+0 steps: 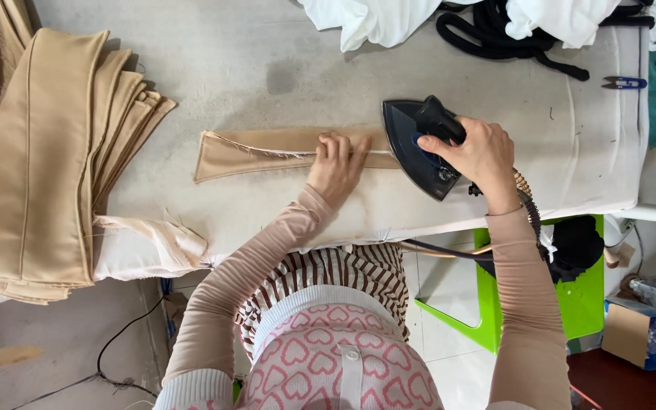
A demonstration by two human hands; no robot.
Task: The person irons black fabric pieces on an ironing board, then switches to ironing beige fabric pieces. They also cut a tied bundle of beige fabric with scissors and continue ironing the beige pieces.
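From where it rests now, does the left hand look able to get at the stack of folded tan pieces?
Probably yes: the left hand lies flat on the tan strip, and only bare pressing table separates it from the stack of folded tan pieces.

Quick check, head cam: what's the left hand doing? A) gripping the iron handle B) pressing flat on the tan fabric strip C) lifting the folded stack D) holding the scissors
B: the left hand lies flat, fingers spread, on the tan fabric strip, while the right hand holds the iron.
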